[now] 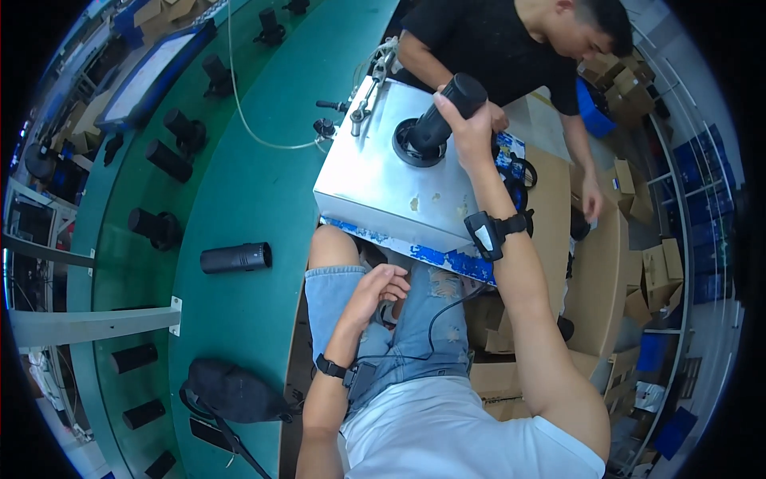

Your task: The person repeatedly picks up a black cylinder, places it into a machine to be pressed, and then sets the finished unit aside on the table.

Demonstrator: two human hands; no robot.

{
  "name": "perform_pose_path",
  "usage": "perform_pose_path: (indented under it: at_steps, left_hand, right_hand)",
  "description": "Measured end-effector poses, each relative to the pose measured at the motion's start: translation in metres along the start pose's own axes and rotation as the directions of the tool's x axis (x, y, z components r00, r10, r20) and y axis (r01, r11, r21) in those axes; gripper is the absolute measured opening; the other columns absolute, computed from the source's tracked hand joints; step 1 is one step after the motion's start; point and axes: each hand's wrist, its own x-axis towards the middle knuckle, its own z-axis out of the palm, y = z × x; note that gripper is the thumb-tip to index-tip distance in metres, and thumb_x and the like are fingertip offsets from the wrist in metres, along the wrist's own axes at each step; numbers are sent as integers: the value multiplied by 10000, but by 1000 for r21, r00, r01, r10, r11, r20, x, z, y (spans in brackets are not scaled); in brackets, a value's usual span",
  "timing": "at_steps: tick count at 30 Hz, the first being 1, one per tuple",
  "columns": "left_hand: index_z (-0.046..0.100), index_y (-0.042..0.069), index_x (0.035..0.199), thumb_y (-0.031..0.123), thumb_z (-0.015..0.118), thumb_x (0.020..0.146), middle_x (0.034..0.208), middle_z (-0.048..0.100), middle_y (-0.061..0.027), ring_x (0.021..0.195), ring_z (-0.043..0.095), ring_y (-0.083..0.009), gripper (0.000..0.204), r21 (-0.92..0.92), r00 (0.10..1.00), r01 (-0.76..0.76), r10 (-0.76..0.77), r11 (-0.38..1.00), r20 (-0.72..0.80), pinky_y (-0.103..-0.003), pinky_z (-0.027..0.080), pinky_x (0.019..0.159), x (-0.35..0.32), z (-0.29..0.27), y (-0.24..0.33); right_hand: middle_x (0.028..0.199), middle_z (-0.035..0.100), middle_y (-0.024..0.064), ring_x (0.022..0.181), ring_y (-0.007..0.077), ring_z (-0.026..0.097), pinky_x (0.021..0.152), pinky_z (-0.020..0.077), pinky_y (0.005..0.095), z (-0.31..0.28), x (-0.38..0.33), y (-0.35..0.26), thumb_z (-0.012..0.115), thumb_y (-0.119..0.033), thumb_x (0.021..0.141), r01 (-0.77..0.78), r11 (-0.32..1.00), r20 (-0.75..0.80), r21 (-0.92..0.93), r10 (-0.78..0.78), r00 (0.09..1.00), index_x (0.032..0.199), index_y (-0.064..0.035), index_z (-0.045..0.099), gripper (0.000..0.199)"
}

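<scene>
A black cylindrical housing point(437, 121) leans at a tilt over the metal box point(363, 185), with my right hand point(471, 132) wrapped round its upper part. Its lower end meets a round black ring-shaped piece point(405, 148) on top of the box; whether the two are joined I cannot tell. My left hand point(375, 294) hovers above my lap, fingers loosely bent and apart, holding nothing. A metal clamp point(361, 108) with a lever is fixed at the far left of the box, a thin hose running to it.
On the green bench point(231, 319) to the left lies a loose black cylinder point(236, 258), near a black bag point(235, 391). A belt beyond carries several black cylinders. A co-worker point(495, 48) bends over a large cardboard box point(598, 279) at the right. A cable crosses my lap.
</scene>
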Motion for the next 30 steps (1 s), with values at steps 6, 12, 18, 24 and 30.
perform_pose_path:
  at_steps: [6, 12, 18, 24, 30]
  left_hand:
    - [594, 34, 1100, 285, 468, 1002, 912, 658, -61, 818, 623, -119, 297, 79, 1000, 0, -2, 997, 21, -238, 472, 719, 11, -3, -5]
    - [594, 50, 1115, 246, 474, 999, 924, 659, -63, 848, 619, -126, 257, 110, 1000, -1, -2, 994, 30, -246, 460, 770, 10, 2, 5]
    - [596, 39, 1111, 242, 496, 993, 925, 659, -66, 845, 616, -134, 256, 115, 999, 18, -22, 993, 37, -253, 462, 771, 9, 1, 1]
    - [590, 23, 1113, 210, 510, 986, 919, 659, -66, 831, 608, -130, 239, 76, 997, -10, 4, 997, 77, -257, 469, 753, 9, 2, -5]
    - [580, 12, 1115, 187, 515, 983, 914, 658, -67, 824, 602, -123, 229, 78, 996, -45, 39, 996, 81, -256, 485, 733, 13, 3, -6]
  right_hand:
    - [975, 613, 52, 890, 132, 581, 828, 460, 270, 25, 4, 13, 795, -197, 769, 185, 960, 258, -208, -129, 958, 1090, -27, 542, 443]
    - [999, 630, 74, 921, 139, 600, 850, 465, 282, 21, -21, 42, 780, -171, 783, 50, 970, -12, -238, -55, 998, 1113, -13, 527, 445]
    - [1051, 635, 96, 974, 152, 607, 905, 465, 283, 10, -3, 38, 749, -106, 798, -17, 1000, 179, -21, 20, 984, 1211, -21, 488, 496]
    - [1047, 645, 111, 1007, 193, 602, 946, 449, 318, -13, 35, 28, 685, -116, 818, -259, 960, 673, 108, 121, 730, 1216, -23, 520, 441]
    - [904, 616, 65, 852, 147, 598, 813, 474, 273, 57, -19, 28, 792, -211, 769, 62, 940, -248, -334, -151, 957, 1058, -19, 540, 429]
